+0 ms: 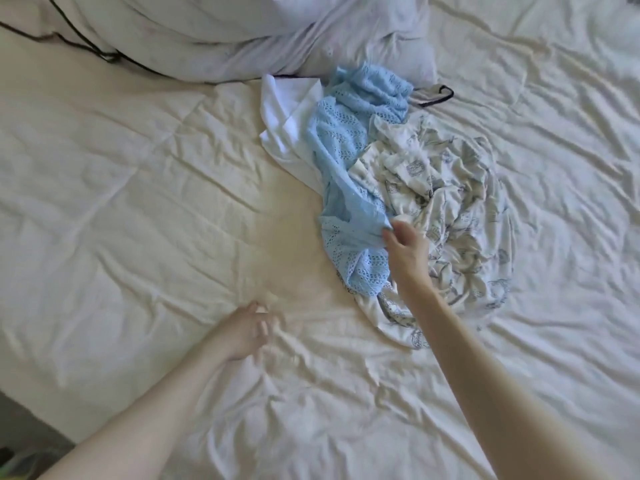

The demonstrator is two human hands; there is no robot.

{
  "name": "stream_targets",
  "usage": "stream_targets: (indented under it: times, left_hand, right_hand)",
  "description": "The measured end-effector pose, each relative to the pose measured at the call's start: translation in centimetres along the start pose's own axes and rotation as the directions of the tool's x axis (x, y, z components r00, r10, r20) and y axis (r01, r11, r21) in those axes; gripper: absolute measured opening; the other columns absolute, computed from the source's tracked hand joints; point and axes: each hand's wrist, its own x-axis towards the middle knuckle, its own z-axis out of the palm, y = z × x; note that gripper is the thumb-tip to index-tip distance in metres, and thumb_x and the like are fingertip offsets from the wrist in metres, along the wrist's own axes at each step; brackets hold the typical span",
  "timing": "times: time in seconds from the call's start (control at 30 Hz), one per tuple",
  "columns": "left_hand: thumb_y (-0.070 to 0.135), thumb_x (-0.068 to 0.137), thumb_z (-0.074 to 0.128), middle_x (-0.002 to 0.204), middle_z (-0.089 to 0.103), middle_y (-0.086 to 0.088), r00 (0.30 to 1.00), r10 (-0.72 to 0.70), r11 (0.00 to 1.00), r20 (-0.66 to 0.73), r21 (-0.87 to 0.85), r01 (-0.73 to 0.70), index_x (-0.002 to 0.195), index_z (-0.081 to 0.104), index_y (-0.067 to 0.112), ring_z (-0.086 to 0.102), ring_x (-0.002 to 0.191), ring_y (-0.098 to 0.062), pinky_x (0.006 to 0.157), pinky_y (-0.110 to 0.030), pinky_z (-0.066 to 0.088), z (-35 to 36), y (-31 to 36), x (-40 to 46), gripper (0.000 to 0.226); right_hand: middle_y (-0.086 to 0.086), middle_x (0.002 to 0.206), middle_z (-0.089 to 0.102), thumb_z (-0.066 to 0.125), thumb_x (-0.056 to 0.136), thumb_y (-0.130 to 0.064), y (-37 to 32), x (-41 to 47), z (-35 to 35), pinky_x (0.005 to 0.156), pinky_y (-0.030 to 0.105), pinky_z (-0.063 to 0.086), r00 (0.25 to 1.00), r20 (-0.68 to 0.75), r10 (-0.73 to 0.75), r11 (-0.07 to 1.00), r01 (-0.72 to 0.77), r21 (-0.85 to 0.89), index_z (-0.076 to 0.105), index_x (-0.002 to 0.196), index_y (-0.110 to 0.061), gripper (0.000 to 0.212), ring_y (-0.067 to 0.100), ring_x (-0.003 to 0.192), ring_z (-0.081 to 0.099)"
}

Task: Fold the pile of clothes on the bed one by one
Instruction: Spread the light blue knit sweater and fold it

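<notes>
A pile of clothes lies right of the bed's middle. On top lies a light blue open-knit garment (349, 147), stretched from the pillow down toward me. Beside it on the right is a crumpled white garment with a grey-blue print (453, 209), and a plain white piece (282, 119) pokes out on the left. My right hand (403, 245) pinches a fold of the blue knit near its lower end. My left hand (247, 329) hovers low over the bare sheet in front of the pile, fingers loosely curled and blurred, holding nothing.
The wrinkled cream sheet (138, 202) covers the bed. A white pillow (242, 32) lies at the far edge with a black cable (86, 46) running over it. A small dark-trimmed item (433, 95) sits behind the pile. The bed's edge and floor show at lower left (24, 434).
</notes>
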Motion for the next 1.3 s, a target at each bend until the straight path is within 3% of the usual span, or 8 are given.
stream_targets:
  times: [0.13,0.23,0.4,0.73,0.93,1.1,1.2,1.3]
  left_hand:
    - [0.019,0.097,0.05,0.148,0.038,-0.006,0.976,0.023,0.973,-0.217,-0.22,-0.072,0.141,0.039,0.013,0.039,0.133,-0.016,0.101,-0.014,0.024,-1.9,3.4,-4.9,0.046]
    - [0.017,0.098,0.047,0.146,0.039,-0.001,0.903,0.188,0.94,-0.387,-0.197,-0.28,0.142,0.04,0.015,0.038,0.132,-0.013,0.096,-0.005,0.02,-4.2,6.6,-9.7,0.045]
    - [0.01,0.094,0.053,0.134,0.05,-0.002,0.636,0.359,0.831,-0.683,-0.077,-0.551,0.135,0.049,0.012,0.046,0.125,-0.016,0.095,-0.006,0.027,-11.4,12.9,-18.8,0.041]
    - [0.025,0.086,0.065,0.109,0.056,0.013,0.269,0.49,0.574,-0.829,0.075,-0.815,0.125,0.055,0.021,0.053,0.091,0.006,0.078,-0.002,0.039,-17.4,21.0,-35.7,0.04]
    - [0.028,0.086,0.067,0.101,0.061,0.007,0.405,0.524,0.615,-0.749,0.004,-0.788,0.115,0.061,0.016,0.06,0.089,-0.011,0.07,-0.004,0.042,-17.2,21.1,-39.8,0.032]
    - [0.032,0.095,0.053,0.069,0.057,0.002,0.489,0.557,0.593,-0.671,-0.091,-0.8,0.089,0.058,0.009,0.054,0.064,-0.012,0.068,-0.028,0.046,-15.9,20.4,-41.6,0.024]
    - [0.022,0.098,0.048,0.063,0.05,0.0,0.438,0.539,0.568,-0.719,-0.073,-0.82,0.091,0.053,0.015,0.045,0.056,-0.011,0.058,-0.022,0.04,-17.4,19.8,-43.3,0.01]
    - [0.022,0.097,0.051,0.059,0.042,0.004,0.328,0.59,0.565,-0.738,0.087,-0.82,0.092,0.055,0.017,0.034,0.052,-0.008,0.05,-0.017,0.029,-19.9,20.3,-45.7,0.008]
  right_hand:
    - [0.029,0.102,0.057,0.045,0.097,-0.007,-3.0,-5.2,-3.8,0.079,0.048,0.047,0.995,0.084,-0.061,0.996,0.055,0.074,0.056,0.094,-0.009,0.012,0.029,0.079,0.05]
    - [0.004,0.084,0.056,0.043,0.097,-0.004,-7.2,-8.4,-7.2,0.065,0.019,0.046,0.985,0.077,-0.156,0.976,0.141,0.168,0.054,0.086,-0.019,0.021,0.017,0.075,0.051]
    - [-0.007,0.075,0.053,0.04,0.096,0.003,-15.5,-15.1,-12.7,0.067,0.017,0.041,0.94,0.076,-0.333,0.908,0.298,0.296,0.054,0.081,-0.017,0.028,0.005,0.069,0.049]
    - [0.005,0.075,0.042,0.03,0.091,0.009,-29.9,-29.6,-20.6,0.061,0.024,0.034,0.793,0.253,-0.554,0.791,0.408,0.456,0.053,0.084,-0.007,0.029,0.013,0.068,0.042]
    - [0.007,0.07,0.047,0.026,0.088,0.01,-31.8,-34.6,-23.3,0.056,0.026,0.034,0.754,0.268,-0.6,0.746,0.407,0.528,0.055,0.083,-0.003,0.033,0.016,0.062,0.044]
    - [0.005,0.068,0.055,0.028,0.089,0.005,-32.5,-36.5,-25.2,0.054,0.024,0.039,0.795,0.229,-0.561,0.754,0.377,0.538,0.06,0.073,-0.009,0.038,0.014,0.059,0.051]
    - [0.002,0.071,0.06,0.043,0.095,-0.019,-32.4,-37.1,-26.4,0.056,0.023,0.045,0.827,0.24,-0.508,0.815,0.371,0.445,0.064,0.067,-0.017,0.036,0.012,0.061,0.058]
    - [0.0,0.077,0.056,0.062,0.073,-0.06,-32.1,-37.5,-27.3,0.065,0.025,0.039,0.808,0.183,-0.56,0.814,0.578,-0.06,0.063,0.083,-0.017,0.045,0.011,0.069,0.054]
